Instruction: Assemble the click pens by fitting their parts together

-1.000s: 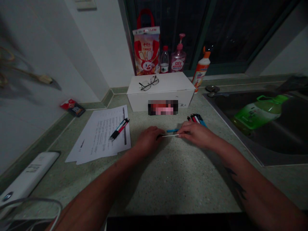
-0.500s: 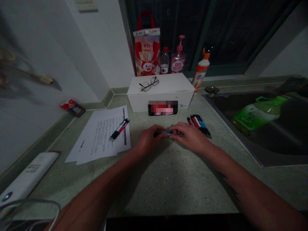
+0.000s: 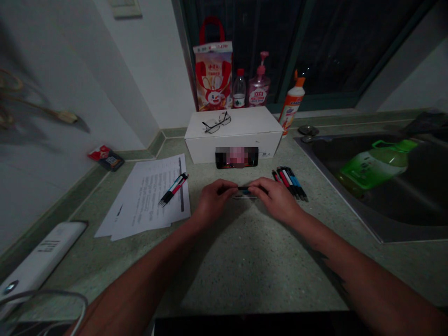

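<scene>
Above the middle of the counter, my left hand [image 3: 215, 198] and my right hand [image 3: 276, 198] face each other, thumbs and fingers pinched on the two ends of a dark pen [image 3: 244, 188]. A bit of blue shows just beneath it. A thin, pale, clear-looking strip [image 3: 245, 197] lies below the fingers; its kind is too small to tell. To the right of my right hand lies a row of several pens [image 3: 290, 183], red, white, blue and black. Left of my left hand, a few more pens [image 3: 173, 189] rest on printed papers [image 3: 140, 200].
A white box [image 3: 234, 123] stands behind, with glasses [image 3: 217, 123] on top and a phone [image 3: 237, 161] leaning against its front. At right is a sink [image 3: 371, 214] holding a green-labelled jug [image 3: 376, 163]. A white power strip [image 3: 45, 252] and cable lie at left.
Both hands have shifted slightly apart and now hold the dark pen level between them. Before, a blue piece showed between the fingers. The pens at either side have not moved.
</scene>
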`<state>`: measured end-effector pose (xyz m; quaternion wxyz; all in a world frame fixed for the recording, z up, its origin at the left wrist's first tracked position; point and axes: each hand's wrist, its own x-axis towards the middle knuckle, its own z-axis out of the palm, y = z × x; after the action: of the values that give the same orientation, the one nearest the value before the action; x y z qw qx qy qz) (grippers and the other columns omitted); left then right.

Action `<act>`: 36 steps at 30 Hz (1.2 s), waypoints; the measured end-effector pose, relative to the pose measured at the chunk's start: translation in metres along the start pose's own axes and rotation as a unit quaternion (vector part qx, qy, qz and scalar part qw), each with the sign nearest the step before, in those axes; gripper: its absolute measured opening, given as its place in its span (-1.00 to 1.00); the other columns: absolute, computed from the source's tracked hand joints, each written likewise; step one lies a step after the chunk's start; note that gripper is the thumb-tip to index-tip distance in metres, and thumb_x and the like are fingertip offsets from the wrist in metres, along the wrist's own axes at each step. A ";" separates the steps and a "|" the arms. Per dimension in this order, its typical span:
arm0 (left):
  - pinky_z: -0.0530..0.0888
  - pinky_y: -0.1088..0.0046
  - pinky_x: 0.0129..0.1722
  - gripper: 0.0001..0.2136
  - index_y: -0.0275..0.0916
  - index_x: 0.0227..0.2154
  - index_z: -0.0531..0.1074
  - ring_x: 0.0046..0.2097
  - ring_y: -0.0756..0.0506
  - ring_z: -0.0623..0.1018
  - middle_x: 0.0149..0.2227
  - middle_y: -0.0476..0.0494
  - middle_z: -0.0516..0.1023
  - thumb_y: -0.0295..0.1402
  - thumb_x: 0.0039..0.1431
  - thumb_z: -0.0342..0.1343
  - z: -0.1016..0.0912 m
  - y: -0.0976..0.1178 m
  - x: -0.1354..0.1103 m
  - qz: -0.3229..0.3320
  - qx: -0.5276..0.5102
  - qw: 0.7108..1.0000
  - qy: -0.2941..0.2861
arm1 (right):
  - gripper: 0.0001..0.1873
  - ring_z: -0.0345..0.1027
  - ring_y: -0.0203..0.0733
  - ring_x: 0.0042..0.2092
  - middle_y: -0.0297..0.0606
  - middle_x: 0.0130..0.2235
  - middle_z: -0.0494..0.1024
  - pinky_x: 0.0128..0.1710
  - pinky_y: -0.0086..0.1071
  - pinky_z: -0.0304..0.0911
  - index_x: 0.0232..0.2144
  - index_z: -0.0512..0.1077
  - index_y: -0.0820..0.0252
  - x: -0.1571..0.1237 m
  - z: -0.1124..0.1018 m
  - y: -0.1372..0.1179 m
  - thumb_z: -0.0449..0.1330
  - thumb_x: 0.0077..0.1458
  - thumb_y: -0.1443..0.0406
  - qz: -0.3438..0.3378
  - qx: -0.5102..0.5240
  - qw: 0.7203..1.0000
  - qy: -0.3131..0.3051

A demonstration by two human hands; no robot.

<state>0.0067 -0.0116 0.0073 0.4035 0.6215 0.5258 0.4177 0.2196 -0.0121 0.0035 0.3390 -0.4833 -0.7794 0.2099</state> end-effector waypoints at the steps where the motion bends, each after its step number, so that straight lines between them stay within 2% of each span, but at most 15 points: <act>1: 0.53 0.34 -0.19 -0.90 -0.23 -0.34 0.59 -0.28 -0.10 0.60 -0.34 -0.12 0.67 -0.32 0.13 0.26 0.000 0.000 0.000 -0.001 0.000 1.000 0.003 | -0.86 0.50 -0.10 -0.21 -0.22 -0.25 0.64 -0.18 -0.23 0.32 -0.24 0.52 0.12 0.000 0.002 0.000 0.17 0.30 0.25 0.003 0.007 1.000 0.009; 3: 0.53 0.35 -0.21 -0.91 -0.23 -0.36 0.60 -0.31 -0.09 0.59 -0.38 -0.11 0.65 -0.33 0.13 0.26 0.000 0.000 0.000 -0.002 -0.003 1.000 0.012 | -0.92 0.50 -0.11 -0.22 -0.23 -0.27 0.62 -0.20 -0.25 0.33 -0.24 0.51 0.12 -0.001 0.004 -0.002 0.23 0.24 0.26 0.008 0.021 0.999 0.026; 6: 0.52 0.36 -0.22 -0.93 -0.23 -0.37 0.59 -0.33 -0.07 0.58 -0.39 -0.09 0.64 -0.36 0.12 0.26 0.001 0.000 -0.001 0.001 -0.008 1.000 0.017 | -0.82 0.49 -0.11 -0.24 -0.21 -0.24 0.61 -0.26 -0.28 0.32 -0.20 0.48 0.13 -0.001 0.006 -0.004 0.31 0.16 0.21 0.038 0.032 0.998 0.032; 9: 0.51 0.36 -0.21 -0.93 -0.22 -0.38 0.59 -0.32 -0.08 0.59 -0.38 -0.09 0.64 -0.35 0.13 0.26 0.001 0.001 -0.001 0.009 -0.005 1.000 0.013 | -0.73 0.46 -0.16 -0.36 -0.25 -0.37 0.61 -0.31 -0.28 0.28 -0.35 0.48 0.13 0.000 0.005 -0.004 0.16 0.29 0.11 0.073 0.046 0.996 -0.013; 11: 0.51 0.36 -0.21 -0.93 -0.22 -0.38 0.58 -0.31 -0.08 0.59 -0.38 -0.08 0.64 -0.35 0.13 0.25 0.001 0.001 -0.001 0.011 -0.004 1.000 0.012 | -0.67 0.45 -0.17 -0.38 -0.28 -0.44 0.58 -0.31 -0.28 0.28 -0.41 0.47 0.12 0.000 0.005 -0.003 0.10 0.32 0.10 0.073 0.069 0.995 -0.021; 13: 0.51 0.36 -0.20 -0.93 -0.22 -0.37 0.58 -0.30 -0.08 0.59 -0.38 -0.08 0.64 -0.35 0.13 0.25 0.001 0.000 -0.001 0.009 -0.006 1.000 0.012 | -0.77 0.46 -0.17 -0.34 -0.28 -0.37 0.60 -0.30 -0.30 0.29 -0.29 0.51 0.13 0.001 0.006 -0.002 0.23 0.21 0.10 0.072 0.099 0.992 0.006; 14: 0.51 0.36 -0.20 -0.93 -0.22 -0.36 0.58 -0.30 -0.08 0.59 -0.37 -0.08 0.64 -0.34 0.13 0.25 0.001 -0.001 -0.001 0.009 -0.006 1.000 0.012 | -0.75 0.46 -0.17 -0.33 -0.27 -0.34 0.61 -0.31 -0.30 0.30 -0.22 0.52 0.13 0.001 0.007 -0.002 0.28 0.16 0.10 0.076 0.113 0.991 0.012; 18: 0.51 0.34 -0.19 -0.93 -0.21 -0.37 0.58 -0.29 -0.09 0.60 -0.36 -0.10 0.65 -0.34 0.14 0.25 0.001 -0.003 -0.001 0.021 -0.003 1.000 0.009 | -0.67 0.42 -0.19 -0.43 -0.29 -0.45 0.56 -0.35 -0.29 0.28 -0.34 0.54 0.15 0.001 0.009 -0.001 0.14 0.27 0.06 0.105 0.139 0.984 -0.033; 20: 0.52 0.33 -0.19 -0.93 -0.21 -0.37 0.57 -0.28 -0.10 0.60 -0.35 -0.11 0.66 -0.34 0.14 0.24 0.001 -0.003 -0.001 0.022 0.001 1.000 0.007 | -0.74 0.44 -0.19 -0.39 -0.28 -0.40 0.59 -0.32 -0.29 0.31 -0.23 0.56 0.15 0.001 0.009 -0.001 0.21 0.22 0.10 0.101 0.159 0.982 -0.020; 22: 0.52 0.33 -0.19 -0.93 -0.20 -0.37 0.57 -0.28 -0.10 0.60 -0.34 -0.11 0.66 -0.34 0.15 0.23 0.001 -0.002 -0.002 0.020 0.001 1.000 0.008 | -0.68 0.46 -0.19 -0.35 -0.28 -0.34 0.62 -0.29 -0.29 0.33 -0.08 0.54 0.15 0.001 0.010 -0.001 0.28 0.16 0.14 0.093 0.185 0.978 -0.014; 23: 0.52 0.33 -0.19 -0.93 -0.20 -0.37 0.57 -0.28 -0.10 0.59 -0.34 -0.12 0.66 -0.33 0.15 0.23 0.002 -0.001 -0.002 0.019 0.001 1.000 0.008 | -0.69 0.45 -0.20 -0.35 -0.28 -0.34 0.62 -0.30 -0.29 0.34 -0.07 0.54 0.15 0.001 0.010 -0.001 0.26 0.18 0.15 0.093 0.192 0.977 -0.021; 26: 0.51 0.34 -0.21 -0.93 -0.20 -0.38 0.56 -0.30 -0.09 0.58 -0.36 -0.11 0.65 -0.33 0.14 0.23 0.003 0.000 -0.003 0.011 -0.007 1.000 0.002 | -0.79 0.44 -0.18 -0.36 -0.27 -0.36 0.61 -0.31 -0.28 0.32 -0.18 0.58 0.15 0.001 0.009 -0.003 0.22 0.24 0.19 0.079 0.156 0.984 -0.016; 31: 0.48 0.40 -0.30 -0.89 -0.22 -0.39 0.55 -0.37 -0.06 0.55 -0.41 -0.06 0.61 -0.30 0.11 0.23 0.001 -0.002 0.001 -0.010 -0.029 1.000 0.005 | -0.91 0.44 -0.17 -0.26 -0.27 -0.26 0.59 -0.22 -0.29 0.31 -0.23 0.55 0.10 0.000 0.003 -0.009 0.27 0.19 0.34 -0.013 0.044 0.998 0.050; 34: 0.47 0.41 -0.33 -0.89 -0.23 -0.39 0.54 -0.39 -0.06 0.54 -0.43 -0.04 0.59 -0.29 0.10 0.22 -0.003 -0.005 0.005 -0.026 -0.016 0.999 0.012 | -0.91 0.43 -0.18 -0.25 -0.27 -0.26 0.57 -0.23 -0.30 0.30 -0.25 0.53 0.12 0.000 0.001 -0.008 0.26 0.18 0.39 -0.025 0.022 0.998 0.046; 36: 0.47 0.39 -0.30 -0.90 -0.21 -0.38 0.54 -0.35 -0.08 0.55 -0.41 -0.05 0.61 -0.30 0.12 0.21 -0.006 -0.006 0.006 -0.009 0.037 0.999 0.026 | -0.92 0.43 -0.19 -0.27 -0.29 -0.28 0.57 -0.25 -0.31 0.28 -0.24 0.53 0.12 0.000 0.001 -0.006 0.28 0.19 0.37 -0.016 0.011 1.000 0.017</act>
<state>0.0001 -0.0047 0.0043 0.3698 0.6204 0.5566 0.4105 0.2152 -0.0153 0.0068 0.3605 -0.4708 -0.7787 0.2051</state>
